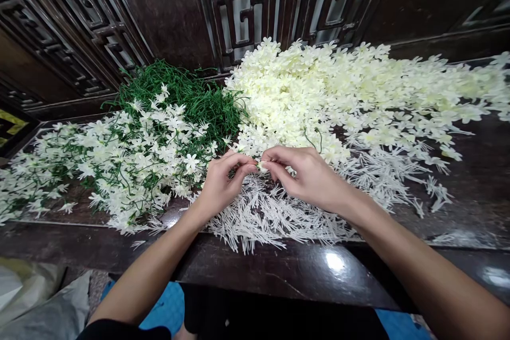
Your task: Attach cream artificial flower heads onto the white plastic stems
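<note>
My left hand (222,180) and my right hand (306,172) meet above the dark wooden table (303,268), fingertips pinched together on a small cream artificial flower piece (260,165). Both hands are closed in a pinch. Under them lies a heap of thin white plastic stamens (271,218). Behind my right hand spreads a big pile of loose cream petals (338,95). To the left of my left hand lie assembled white flowers on green stems (131,164).
A tangle of bare green stems (191,95) sits at the back by the carved dark wood panels (239,5). A grey bag (35,297) lies at the lower left below the table edge. A blue seat (167,308) shows beneath my arms.
</note>
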### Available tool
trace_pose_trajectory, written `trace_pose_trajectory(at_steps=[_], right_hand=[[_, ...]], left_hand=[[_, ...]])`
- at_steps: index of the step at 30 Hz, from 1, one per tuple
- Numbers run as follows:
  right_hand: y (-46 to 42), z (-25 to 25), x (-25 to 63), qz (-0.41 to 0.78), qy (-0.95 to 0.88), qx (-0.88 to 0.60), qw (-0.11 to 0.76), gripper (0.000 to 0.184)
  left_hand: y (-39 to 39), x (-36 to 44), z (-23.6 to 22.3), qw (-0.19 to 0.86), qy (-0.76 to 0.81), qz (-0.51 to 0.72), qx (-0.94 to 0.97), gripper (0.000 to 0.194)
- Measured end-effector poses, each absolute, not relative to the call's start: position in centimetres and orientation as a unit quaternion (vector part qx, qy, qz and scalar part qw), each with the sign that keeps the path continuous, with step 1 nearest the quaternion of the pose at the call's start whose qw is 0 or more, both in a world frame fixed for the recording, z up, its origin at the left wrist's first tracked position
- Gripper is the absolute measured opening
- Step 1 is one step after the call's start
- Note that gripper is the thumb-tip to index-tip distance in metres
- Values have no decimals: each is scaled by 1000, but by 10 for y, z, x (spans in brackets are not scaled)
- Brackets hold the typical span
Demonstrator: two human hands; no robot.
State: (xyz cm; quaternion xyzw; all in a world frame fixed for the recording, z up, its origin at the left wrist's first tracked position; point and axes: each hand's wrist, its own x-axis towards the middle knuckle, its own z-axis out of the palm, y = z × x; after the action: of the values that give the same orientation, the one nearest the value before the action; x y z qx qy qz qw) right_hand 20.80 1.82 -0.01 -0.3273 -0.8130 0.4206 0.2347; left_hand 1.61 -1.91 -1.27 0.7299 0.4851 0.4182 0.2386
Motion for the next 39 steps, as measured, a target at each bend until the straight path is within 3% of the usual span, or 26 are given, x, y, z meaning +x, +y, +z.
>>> trace_pose_trajectory(at_steps=[22,39], right_hand=[[21,-4,207,405,-823,-285,278,18],[21,-5,206,417,-821,-276,275,16]], left_hand=[[-20,14,-13,370,467,432,677,10],[-21,17,-11,332,474,431,692,11]])
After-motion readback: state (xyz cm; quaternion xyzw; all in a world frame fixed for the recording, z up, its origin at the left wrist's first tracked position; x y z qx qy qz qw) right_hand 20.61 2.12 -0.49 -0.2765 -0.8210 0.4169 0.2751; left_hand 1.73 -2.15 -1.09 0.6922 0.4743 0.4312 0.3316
